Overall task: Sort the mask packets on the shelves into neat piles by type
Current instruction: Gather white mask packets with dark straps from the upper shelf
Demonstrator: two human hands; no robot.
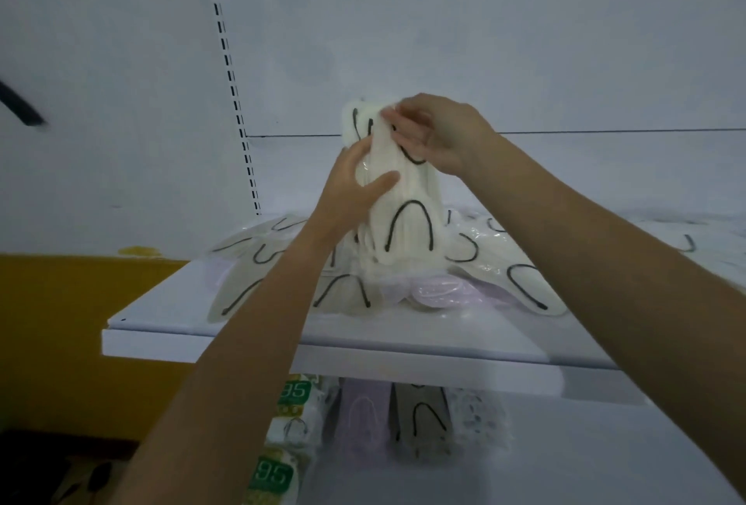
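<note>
Holding a cream bundle of mask packets [403, 197] upright over the shelf [282, 347] with left hand [355, 185] curled round its side and right hand [440, 137] pinching its top, risking a slippery spill back into the mixed heap [242, 282] below through any loosened grip.

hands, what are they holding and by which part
A standing stack of cream packets: the left hand grips its middle, the right hand pinches the top.
</note>
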